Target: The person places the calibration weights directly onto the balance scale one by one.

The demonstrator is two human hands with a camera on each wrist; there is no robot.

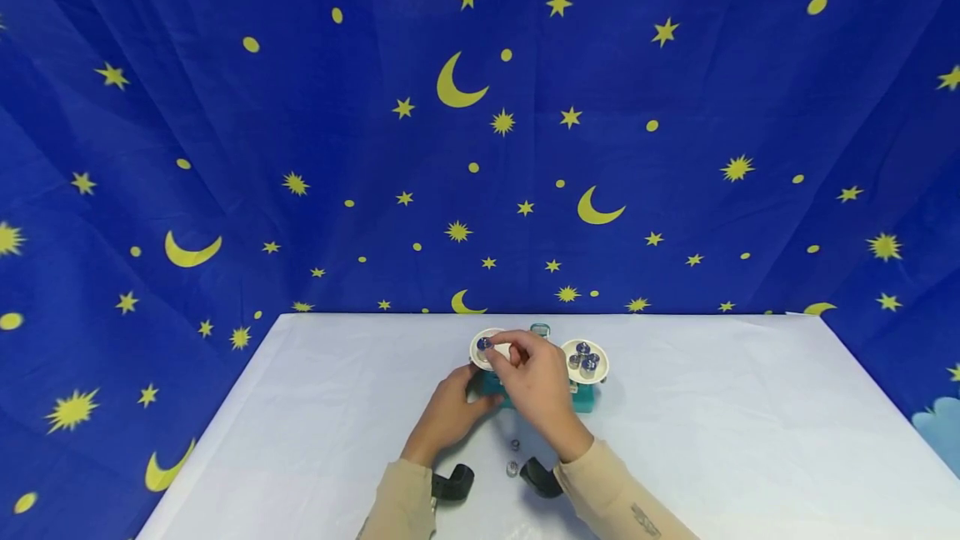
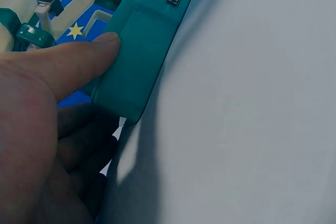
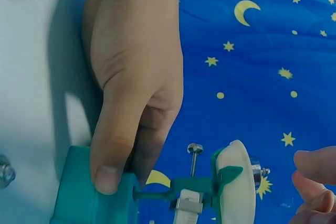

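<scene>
A teal balance scale (image 1: 583,400) with two white pans stands on the table. My left hand (image 1: 447,413) grips the left end of its base, the thumb (image 2: 92,59) on the front face and the fingers curled behind. On the left pan (image 1: 475,359) a metal weight (image 3: 256,172) stands upright. My right hand (image 1: 538,377) reaches over this pan, thumb and forefinger close to the weight's knob. A small gap shows between those fingertips (image 3: 307,163) and the weight in the right wrist view. Several metal weights (image 1: 589,366) stand together on the right pan (image 1: 566,352).
Two small metal weights (image 1: 512,468) lie on the white table (image 1: 712,432) in front of the scale, between my forearms. Black wrist devices (image 1: 542,477) hang near them. A blue cloth (image 1: 525,157) with stars and moons rises behind the table.
</scene>
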